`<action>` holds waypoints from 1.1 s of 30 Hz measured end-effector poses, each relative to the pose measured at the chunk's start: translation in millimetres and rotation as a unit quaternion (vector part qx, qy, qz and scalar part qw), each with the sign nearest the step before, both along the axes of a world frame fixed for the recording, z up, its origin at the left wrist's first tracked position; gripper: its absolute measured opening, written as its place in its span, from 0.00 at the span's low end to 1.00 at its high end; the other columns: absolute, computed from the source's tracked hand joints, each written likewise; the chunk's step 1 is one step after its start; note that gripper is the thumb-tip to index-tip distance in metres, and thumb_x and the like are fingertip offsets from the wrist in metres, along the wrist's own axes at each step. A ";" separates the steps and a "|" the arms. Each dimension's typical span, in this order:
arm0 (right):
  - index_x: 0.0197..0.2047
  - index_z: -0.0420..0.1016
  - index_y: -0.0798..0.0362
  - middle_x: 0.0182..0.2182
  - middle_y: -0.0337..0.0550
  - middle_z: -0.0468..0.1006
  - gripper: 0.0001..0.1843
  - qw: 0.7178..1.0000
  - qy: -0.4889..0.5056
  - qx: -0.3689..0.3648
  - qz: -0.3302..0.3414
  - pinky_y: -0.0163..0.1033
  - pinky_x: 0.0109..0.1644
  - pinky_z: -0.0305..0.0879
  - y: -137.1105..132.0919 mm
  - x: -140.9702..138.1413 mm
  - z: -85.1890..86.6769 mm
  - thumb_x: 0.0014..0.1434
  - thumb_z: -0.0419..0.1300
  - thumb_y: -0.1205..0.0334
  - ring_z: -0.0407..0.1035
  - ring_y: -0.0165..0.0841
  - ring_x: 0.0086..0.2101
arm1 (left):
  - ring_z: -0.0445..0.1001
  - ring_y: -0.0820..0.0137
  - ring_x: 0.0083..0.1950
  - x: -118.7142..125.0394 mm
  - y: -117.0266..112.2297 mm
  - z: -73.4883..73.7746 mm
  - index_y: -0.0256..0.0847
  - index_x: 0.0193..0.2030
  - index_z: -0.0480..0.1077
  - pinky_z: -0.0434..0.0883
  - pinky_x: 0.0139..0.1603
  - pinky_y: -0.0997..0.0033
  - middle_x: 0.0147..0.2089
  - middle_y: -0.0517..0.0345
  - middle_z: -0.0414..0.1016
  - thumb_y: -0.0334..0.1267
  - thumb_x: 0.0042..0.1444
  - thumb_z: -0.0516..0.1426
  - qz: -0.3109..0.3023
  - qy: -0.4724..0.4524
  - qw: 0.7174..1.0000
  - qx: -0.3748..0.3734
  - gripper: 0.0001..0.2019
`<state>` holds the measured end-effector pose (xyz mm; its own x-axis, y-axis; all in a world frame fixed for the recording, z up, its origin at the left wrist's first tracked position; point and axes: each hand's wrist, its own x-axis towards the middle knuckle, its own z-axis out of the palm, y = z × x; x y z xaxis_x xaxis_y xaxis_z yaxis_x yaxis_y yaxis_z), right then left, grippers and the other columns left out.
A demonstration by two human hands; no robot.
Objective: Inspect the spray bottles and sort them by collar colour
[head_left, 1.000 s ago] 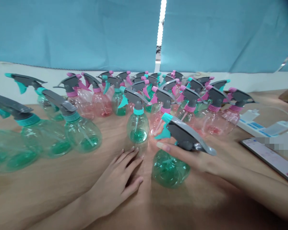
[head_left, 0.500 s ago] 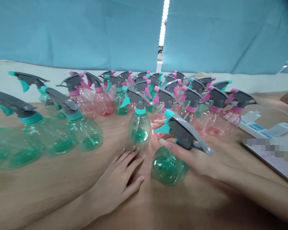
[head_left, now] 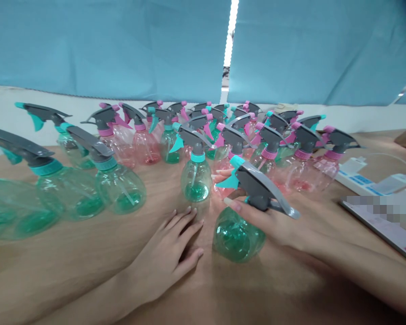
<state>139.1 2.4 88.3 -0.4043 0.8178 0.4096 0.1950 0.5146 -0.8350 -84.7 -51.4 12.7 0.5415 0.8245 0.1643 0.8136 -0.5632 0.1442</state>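
My right hand (head_left: pixel 270 221) grips a green spray bottle (head_left: pixel 238 234) round its neck, just under the grey and teal spray head. The bottle tilts a little, and I cannot tell whether its base touches the table. My left hand (head_left: pixel 176 243) lies palm down on the tabletop (head_left: pixel 122 266), fingers stretched out and holding nothing. Just beyond its fingertips, a second green spray bottle (head_left: pixel 196 178) stands upright. To the left is another green spray bottle (head_left: pixel 120 187), with more green ones beside it.
Several pink spray bottles (head_left: pixel 302 171), mixed with green ones, stand crowded at the back. On the right lie a white power strip (head_left: pixel 358 180) and a flat device (head_left: pixel 389 230) with a partly blurred screen. A blue curtain (head_left: pixel 122 49) hangs behind the table.
Almost nothing differs. The view has shifted very slightly, while both hands and the held spray bottle keep their places.
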 end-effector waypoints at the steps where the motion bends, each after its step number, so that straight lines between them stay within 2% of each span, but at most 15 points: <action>1: 0.40 0.75 0.46 0.27 0.38 0.77 0.09 1.000 -0.005 0.004 0.001 0.37 0.30 0.71 0.7 -0.2 0.8 0.54 0.59 0.61 0.72 0.33 0.29 | 0.58 0.57 0.67 0.1 0.1 0.2 0.40 0.64 0.61 0.57 0.65 0.50 0.67 0.48 0.60 0.44 0.66 0.51 0.000 0.002 1.000 -0.001 0.22; 5: 0.40 0.74 0.47 0.22 0.36 0.71 0.12 0.999 -0.028 0.021 0.022 0.37 0.27 0.69 4.6 -3.0 7.5 0.51 0.56 0.61 0.64 0.30 0.21 | 0.58 0.57 0.67 0.3 -0.2 1.3 0.41 0.65 0.60 0.56 0.65 0.51 0.67 0.49 0.60 0.45 0.66 0.51 0.001 0.002 1.000 -0.002 0.22; 7: 0.40 0.75 0.47 0.22 0.36 0.71 0.14 0.998 -0.035 0.022 0.040 0.38 0.27 0.69 6.5 -4.3 11.1 0.50 0.55 0.62 0.62 0.29 0.20 | 0.58 0.57 0.67 0.4 -0.6 1.8 0.42 0.65 0.61 0.56 0.65 0.50 0.67 0.49 0.61 0.45 0.66 0.51 0.002 -0.002 1.000 -0.006 0.22; 11: 0.42 0.75 0.46 0.26 0.38 0.75 0.15 0.997 -0.027 0.013 0.077 0.38 0.30 0.70 8.3 -3.6 13.8 0.51 0.55 0.64 0.67 0.31 0.25 | 0.59 0.55 0.67 0.5 -1.0 2.2 0.43 0.65 0.61 0.57 0.65 0.49 0.67 0.49 0.61 0.45 0.66 0.52 0.006 -0.019 1.000 -0.010 0.22; 17: 0.44 0.75 0.46 0.27 0.37 0.76 0.15 0.993 -0.026 -0.031 0.113 0.39 0.33 0.72 9.1 0.4 8.7 0.53 0.56 0.64 0.67 0.30 0.24 | 0.58 0.55 0.67 1.2 -0.4 2.4 0.41 0.64 0.62 0.57 0.65 0.49 0.67 0.49 0.60 0.45 0.66 0.52 0.006 -0.013 1.000 -0.010 0.22; 20: 0.42 0.76 0.46 0.27 0.37 0.76 0.15 0.988 -0.017 -0.045 0.146 0.40 0.38 0.74 12.8 7.4 2.8 0.53 0.55 0.68 0.72 0.32 0.29 | 0.58 0.56 0.67 1.7 -0.5 2.8 0.40 0.64 0.62 0.57 0.65 0.49 0.68 0.49 0.60 0.45 0.66 0.51 0.005 -0.002 1.000 -0.010 0.22; 22: 0.39 0.76 0.46 0.26 0.35 0.75 0.12 0.986 -0.029 -0.053 0.156 0.42 0.43 0.74 17.0 16.0 -3.0 0.54 0.56 0.69 0.73 0.31 0.28 | 0.58 0.57 0.67 1.8 -0.8 3.2 0.40 0.64 0.62 0.57 0.65 0.49 0.68 0.49 0.60 0.45 0.66 0.51 0.003 0.002 1.000 -0.010 0.22; 23: 0.36 0.76 0.45 0.24 0.33 0.74 0.09 0.986 -0.034 -0.055 0.156 0.42 0.42 0.74 19.3 21.1 -6.3 0.54 0.58 0.68 0.72 0.30 0.26 | 0.58 0.56 0.67 1.7 -1.0 3.5 0.39 0.64 0.62 0.57 0.65 0.49 0.67 0.48 0.60 0.45 0.67 0.51 0.002 0.003 1.000 -0.010 0.22; 25: 0.34 0.75 0.45 0.23 0.32 0.74 0.05 0.987 -0.055 -0.078 0.127 0.39 0.35 0.75 23.2 31.2 -13.2 0.53 0.62 0.65 0.70 0.29 0.22 | 0.58 0.57 0.67 1.6 -1.3 4.1 0.39 0.64 0.61 0.57 0.65 0.50 0.67 0.48 0.60 0.45 0.67 0.51 0.001 0.003 1.000 -0.008 0.22; 28: 0.34 0.74 0.46 0.25 0.34 0.76 0.05 0.984 -0.059 -0.125 0.109 0.36 0.27 0.72 26.1 41.9 -21.9 0.52 0.64 0.63 0.71 0.31 0.24 | 0.59 0.57 0.67 1.4 -1.1 4.5 0.40 0.64 0.61 0.57 0.65 0.50 0.67 0.49 0.61 0.45 0.67 0.51 0.004 0.004 1.000 -0.004 0.22; 33: 0.30 0.72 0.48 0.24 0.34 0.74 0.02 0.981 -0.058 -0.154 0.104 0.34 0.27 0.68 24.8 43.8 -24.9 0.53 0.62 0.63 0.69 0.31 0.25 | 0.59 0.57 0.67 0.6 -0.1 2.6 0.40 0.63 0.62 0.57 0.65 0.51 0.67 0.48 0.61 0.45 0.67 0.51 0.006 0.002 1.000 -0.002 0.21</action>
<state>183.0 27.2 63.4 -0.6043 0.7908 0.0972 0.2163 0.2803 -0.9352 -84.1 -51.4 15.3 0.5326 0.8314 0.1586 0.8208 -0.5530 0.1430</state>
